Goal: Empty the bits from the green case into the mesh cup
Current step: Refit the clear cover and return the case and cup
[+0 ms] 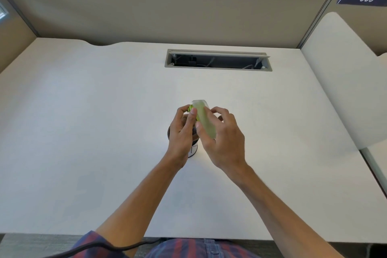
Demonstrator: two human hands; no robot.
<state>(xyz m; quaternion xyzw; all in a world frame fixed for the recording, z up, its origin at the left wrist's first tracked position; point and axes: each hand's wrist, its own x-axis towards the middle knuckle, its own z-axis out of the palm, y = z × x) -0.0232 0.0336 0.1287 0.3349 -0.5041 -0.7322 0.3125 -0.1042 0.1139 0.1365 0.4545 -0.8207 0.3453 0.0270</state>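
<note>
1. Head view: both hands hold the green case [204,118] above the mesh cup [193,148], which stands on the tabletop [104,132] largely hidden beneath them.
2. Left hand [182,134] pinches the bright green end; right hand [224,142] grasps the translucent body.
3. Risk: bits may miss the cup if the case opens off-centre.
4. Risk: a wrist could knock the cup over.
5. Bits are not discernible.

White desk [83,132], mesh cup [193,150] atop
</note>
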